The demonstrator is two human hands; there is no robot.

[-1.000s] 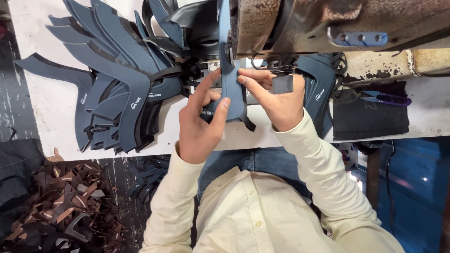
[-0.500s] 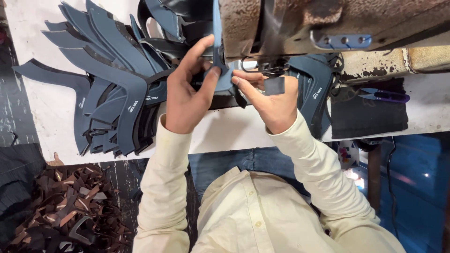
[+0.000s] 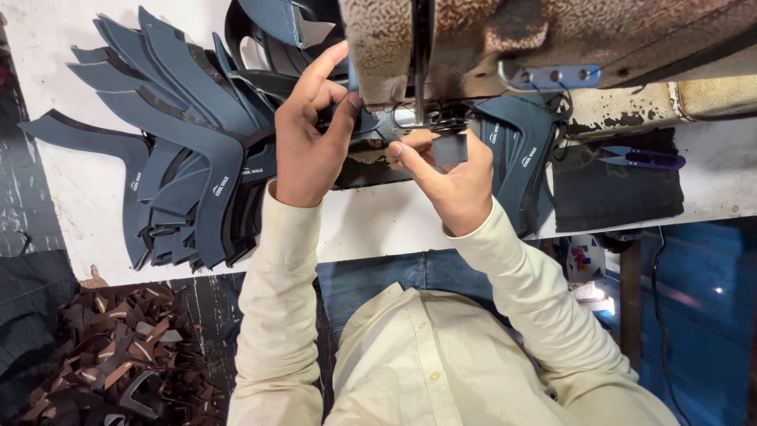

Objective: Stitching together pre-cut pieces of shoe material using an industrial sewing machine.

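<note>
Dark-blue shoe piece (image 3: pixel 364 120), hemmed by stacked cutouts (image 3: pixel 181 158) and the rusty sewing machine (image 3: pixel 441 39), sits pinched in both hands' closed fingers (image 3: pixel 331 118).

Counting fast: my two hands, left hand (image 3: pixel 307 138) and right hand (image 3: pixel 449 177), one rusty sewing machine (image 3: pixel 552 39), one purple-handled snipper (image 3: pixel 643 158), one black cloth (image 3: pixel 615 189), roughly a dozen dark blue shoe pieces (image 3: pixel 181 142), exact count unclear.

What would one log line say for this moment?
left hand: pinching blue shoe-upper piece | right hand: guiding it at sewing machine | stack of blue pieces: left
</note>
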